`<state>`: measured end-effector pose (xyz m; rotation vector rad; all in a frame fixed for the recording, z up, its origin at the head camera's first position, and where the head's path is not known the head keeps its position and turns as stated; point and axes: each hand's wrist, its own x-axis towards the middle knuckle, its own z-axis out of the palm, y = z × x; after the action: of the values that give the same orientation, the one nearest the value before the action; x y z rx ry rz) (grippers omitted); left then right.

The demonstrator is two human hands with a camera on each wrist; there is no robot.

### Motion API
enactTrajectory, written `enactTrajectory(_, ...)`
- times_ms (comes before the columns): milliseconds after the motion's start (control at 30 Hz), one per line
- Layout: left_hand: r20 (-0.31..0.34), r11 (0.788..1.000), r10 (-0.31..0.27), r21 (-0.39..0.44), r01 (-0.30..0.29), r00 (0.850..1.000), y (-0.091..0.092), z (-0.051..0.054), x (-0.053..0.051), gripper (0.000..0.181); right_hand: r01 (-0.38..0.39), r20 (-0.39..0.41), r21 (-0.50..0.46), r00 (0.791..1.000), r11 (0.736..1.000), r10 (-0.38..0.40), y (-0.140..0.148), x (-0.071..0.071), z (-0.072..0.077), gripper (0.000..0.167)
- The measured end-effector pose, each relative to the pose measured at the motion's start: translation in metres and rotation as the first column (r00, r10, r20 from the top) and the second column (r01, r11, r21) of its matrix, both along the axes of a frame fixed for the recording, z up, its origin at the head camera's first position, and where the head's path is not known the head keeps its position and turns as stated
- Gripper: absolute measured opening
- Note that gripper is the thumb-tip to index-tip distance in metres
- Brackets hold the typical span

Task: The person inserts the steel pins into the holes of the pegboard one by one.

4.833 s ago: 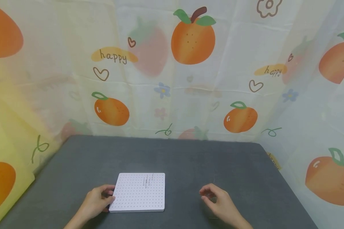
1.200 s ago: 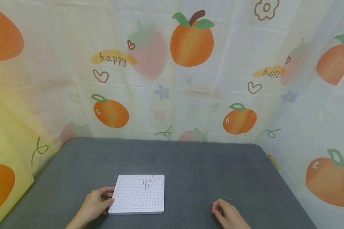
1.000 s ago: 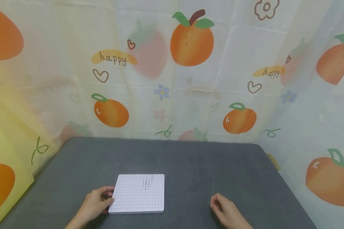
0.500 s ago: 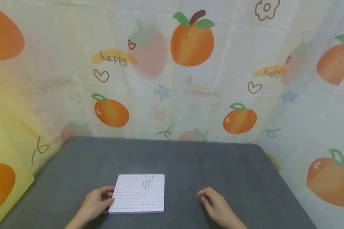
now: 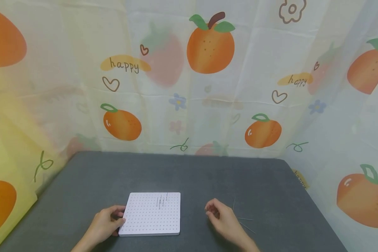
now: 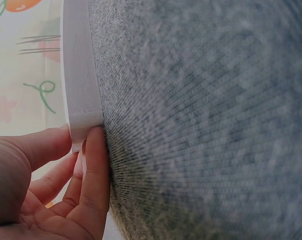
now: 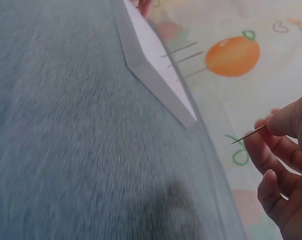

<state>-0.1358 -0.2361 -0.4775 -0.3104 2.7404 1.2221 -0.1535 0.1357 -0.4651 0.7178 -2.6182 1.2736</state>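
A white pegboard [image 5: 145,222] with rows of small holes lies on the table, and several thin needles [image 5: 159,203] stand upright in its far part. My left hand [image 5: 104,222] grips the board's left edge. In the left wrist view, the thumb lies on the board's face and fingers touch its side wall [image 6: 83,75]. Right of the board, my right hand [image 5: 225,222] is raised above the table. The right wrist view shows it pinching a slim needle [image 7: 248,135] between thumb and fingertip, the point sticking out.
Loose needles lie on the dark grey table [image 5: 195,175] beyond and right of my right hand: one upper needle [image 5: 233,203], one sideways needle [image 5: 245,219] and one slanted needle [image 5: 247,228]. A fruit-print curtain [image 5: 163,115] hangs around the table's back and sides.
My right hand has picked up the slanted needle that lay left of the others and moved left toward the board. My left hand stays on the board's edge.
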Motion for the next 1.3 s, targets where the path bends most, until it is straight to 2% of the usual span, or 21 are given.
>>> enactTrajectory(567, -0.003, 1.0, -0.004, -0.004, 0.004, 1.0, 0.0, 0.0, 0.0, 0.041, 0.061, -0.018, -0.074, 0.998, 0.995, -0.063, -0.037, -0.016, -0.001, 0.017)
enactTrajectory(1000, -0.018, 1.0, -0.005, -0.006, 0.005, 1.0, 0.001, 0.0, 0.001, 0.041, 0.051, -0.021, -0.125, 0.998, 0.991, -0.054, -0.059, -0.027, -0.007, 0.008)
enactTrajectory(1300, -0.027, 1.0, -0.009, 0.003, 0.009, 1.0, 0.0, -0.001, 0.001, 0.041, 0.04, -0.033, -0.14, 0.998, 0.989, -0.045, -0.073, -0.034, -0.011, 0.009)
